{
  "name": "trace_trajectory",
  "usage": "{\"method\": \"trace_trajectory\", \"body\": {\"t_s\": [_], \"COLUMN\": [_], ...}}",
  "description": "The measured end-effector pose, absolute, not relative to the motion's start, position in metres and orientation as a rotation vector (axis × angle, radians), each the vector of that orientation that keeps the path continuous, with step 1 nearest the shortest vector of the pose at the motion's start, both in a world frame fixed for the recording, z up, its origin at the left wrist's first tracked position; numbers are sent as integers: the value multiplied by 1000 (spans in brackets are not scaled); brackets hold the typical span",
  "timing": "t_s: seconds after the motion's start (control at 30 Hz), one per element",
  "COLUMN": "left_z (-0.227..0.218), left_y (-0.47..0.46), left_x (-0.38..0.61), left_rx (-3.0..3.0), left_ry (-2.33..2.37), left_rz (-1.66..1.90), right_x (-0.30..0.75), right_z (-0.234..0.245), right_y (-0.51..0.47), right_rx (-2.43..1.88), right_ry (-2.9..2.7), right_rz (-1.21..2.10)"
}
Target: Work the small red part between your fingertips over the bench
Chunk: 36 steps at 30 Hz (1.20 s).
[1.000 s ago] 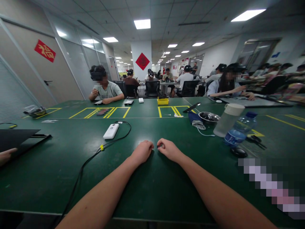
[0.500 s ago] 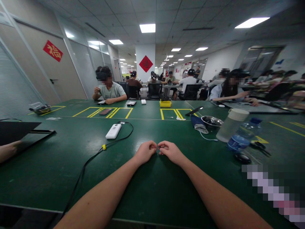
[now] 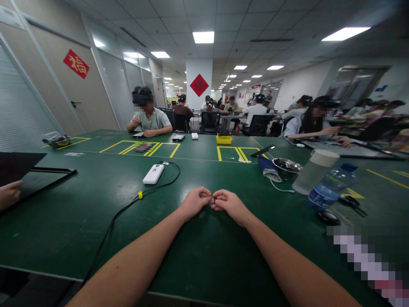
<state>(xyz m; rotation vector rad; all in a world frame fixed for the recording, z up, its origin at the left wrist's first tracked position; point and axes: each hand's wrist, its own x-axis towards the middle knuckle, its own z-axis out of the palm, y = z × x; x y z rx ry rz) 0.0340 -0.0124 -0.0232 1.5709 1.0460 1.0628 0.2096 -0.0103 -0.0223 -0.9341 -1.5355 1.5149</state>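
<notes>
My left hand (image 3: 195, 202) and my right hand (image 3: 229, 204) rest side by side on the green table (image 3: 64, 213), fingertips touching. Both hands are curled into a pinch. Between the fingertips sits a tiny dark reddish object (image 3: 213, 198), too small to name. Both forearms reach in from the bottom edge.
A white power bank (image 3: 154, 173) with a black cable (image 3: 121, 211) lies ahead on the left. A metal bowl (image 3: 286, 165), a white-lidded jug (image 3: 315, 171) and a water bottle (image 3: 332, 184) stand to the right. Another person's hand (image 3: 9, 194) rests at the left edge. Several people sit beyond.
My hands came together from a small gap until the fingertips met, pinching the tiny object. The view shifted slightly.
</notes>
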Motion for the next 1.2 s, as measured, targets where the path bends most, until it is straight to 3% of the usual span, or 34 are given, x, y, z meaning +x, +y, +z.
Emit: {"method": "trace_trajectory", "body": {"t_s": [1.2], "left_z": [-34], "left_y": [-10], "left_x": [37], "left_rx": [1301], "left_ry": [928], "left_rz": [1073], "right_x": [211], "right_z": [-19], "right_y": [-8], "right_rx": [-1080], "right_ry": [-1340], "right_rz": [1574]}}
